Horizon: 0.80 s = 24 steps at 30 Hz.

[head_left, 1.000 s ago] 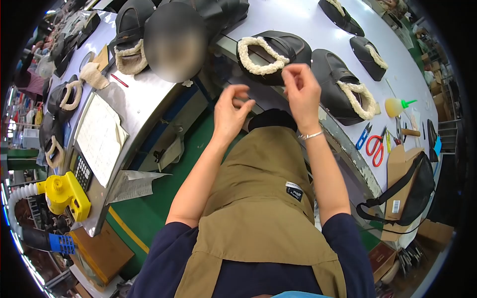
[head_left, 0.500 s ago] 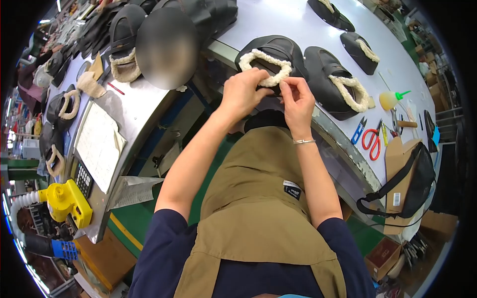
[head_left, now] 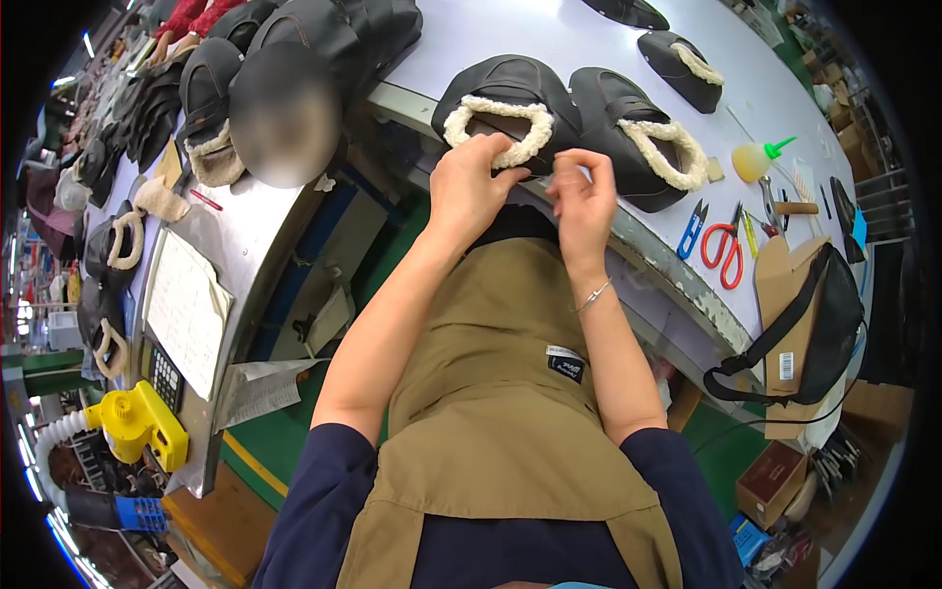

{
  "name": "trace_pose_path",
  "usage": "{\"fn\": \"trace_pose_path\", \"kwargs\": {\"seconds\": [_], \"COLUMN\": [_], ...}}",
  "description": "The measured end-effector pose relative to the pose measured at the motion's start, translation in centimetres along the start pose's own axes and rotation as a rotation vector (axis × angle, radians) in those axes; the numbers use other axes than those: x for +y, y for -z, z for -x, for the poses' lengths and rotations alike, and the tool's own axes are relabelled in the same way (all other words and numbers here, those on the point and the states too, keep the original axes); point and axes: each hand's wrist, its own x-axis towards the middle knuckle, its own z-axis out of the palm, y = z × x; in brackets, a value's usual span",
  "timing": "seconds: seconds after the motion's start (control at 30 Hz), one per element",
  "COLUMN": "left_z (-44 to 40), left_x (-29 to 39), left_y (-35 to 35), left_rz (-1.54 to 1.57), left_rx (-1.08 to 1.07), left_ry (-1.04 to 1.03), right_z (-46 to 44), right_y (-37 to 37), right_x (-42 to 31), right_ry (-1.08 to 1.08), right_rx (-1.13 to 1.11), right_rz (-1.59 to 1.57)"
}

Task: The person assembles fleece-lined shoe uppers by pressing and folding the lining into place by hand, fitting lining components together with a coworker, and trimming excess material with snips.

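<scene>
My left hand (head_left: 469, 191) pinches the cream fleece collar (head_left: 539, 126) of a black leather shoe (head_left: 505, 79) at the table's edge. Its thumb and fingers are closed on the heel side of the opening. A little to the right, my right hand (head_left: 586, 211) is raised beside the shoe with its fingers curled together. Whatever it may hold is too small or blurred to make out. Close by on the right lies a matching black shoe (head_left: 608, 103), also lined with cream fleece.
Blue snips (head_left: 693, 231), red-handled scissors (head_left: 723, 250), a green-tipped bottle (head_left: 751, 163) and a hammer (head_left: 793, 208) lie right. A black bag (head_left: 819, 324) rests on cardboard. Left, a second table bears shoes, papers (head_left: 186, 304) and a yellow device (head_left: 137, 422).
My right hand has drawn slightly away from the fleece collar, its fingers curling in more. My left hand keeps its hold on the shoe. The whole view has shifted a little.
</scene>
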Motion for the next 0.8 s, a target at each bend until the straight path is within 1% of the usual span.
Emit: {"fn": "trace_pose_path", "kwargs": {"seconds": [0.03,0.07,0.17,0.2,0.3,0.4,0.5,0.6,0.7,0.8], "left_z": [0.0,0.1,0.1,0.2,0.1,0.1,0.1,0.1,-0.1,-0.4], "left_x": [0.1,0.1,0.1,0.2,0.2,0.3,0.5,0.6,0.8,0.9], "left_y": [0.0,0.0,-0.1,0.0,0.1,-0.1,-0.1,-0.1,0.0,0.0], "left_rz": [0.008,0.015,0.0,-0.003,-0.002,0.009,0.003,-0.003,-0.014,0.02], "left_rx": [-0.011,-0.025,-0.023,-0.023,-0.023,-0.033,-0.03,-0.025,-0.054,-0.084], "left_ry": [0.005,0.012,0.011,0.009,0.006,0.015,0.021,0.009,0.029,0.083], "right_z": [-0.1,-0.3,-1.1,-1.0,-0.4,0.0,-0.1,-0.5,-0.6,0.5], "right_y": [-0.5,-0.7,-0.5,-0.6,-0.3,-1.5,-1.4,-1.5,-1.0,-1.0], "right_x": [0.0,0.2,1.5,1.3,0.8,0.8,0.8,1.6,1.5,0.1], "right_ry": [0.005,0.068,0.152,0.111,0.069,0.119,0.094,0.121,0.105,0.113], "right_rx": [0.008,-0.01,-0.032,-0.024,-0.068,-0.014,-0.048,-0.052,-0.072,-0.187], "right_rz": [0.071,0.109,0.164,0.13,0.204,-0.067,-0.075,-0.183,-0.166,0.022]}}
